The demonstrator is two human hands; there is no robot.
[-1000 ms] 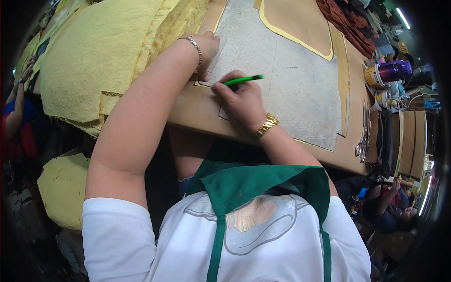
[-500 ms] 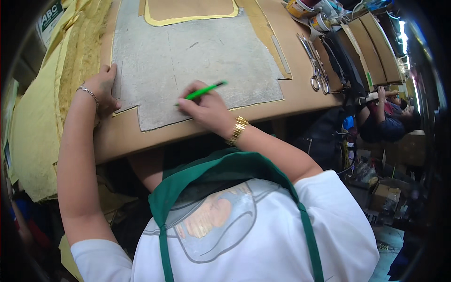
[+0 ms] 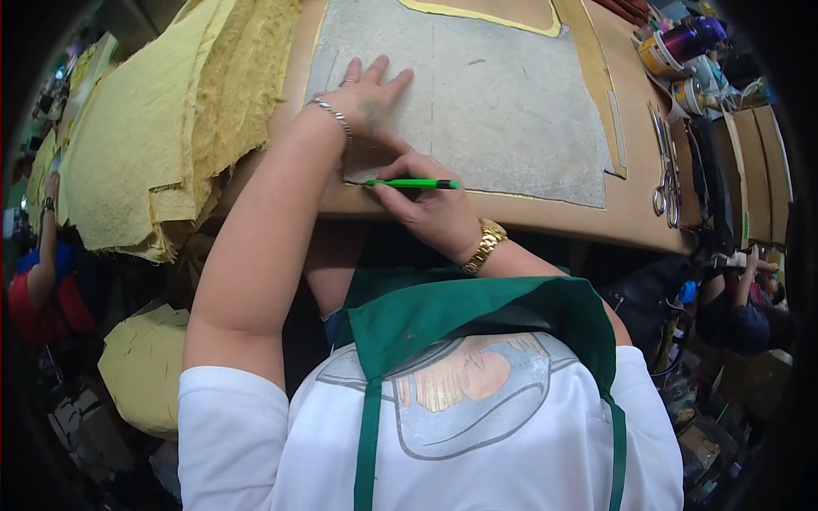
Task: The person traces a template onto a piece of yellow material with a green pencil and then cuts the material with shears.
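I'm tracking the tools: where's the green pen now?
In the head view, the green pen is just above center, in the right hand, below the left hand and near the lower edge of the gray sheet.

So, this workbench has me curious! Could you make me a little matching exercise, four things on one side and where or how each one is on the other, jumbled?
Things
1. Pen
2. Scissors
3. Left hand
4. Pile of yellow material

Places and states
A. To the right of the grey sheet, near the brown boxes
B. Fingers spread, over the grey sheet
C. To the left of the grey sheet, with ragged edges
D. Green with a dark end, gripped in the right hand

Right pairs: 1-D, 2-A, 3-B, 4-C
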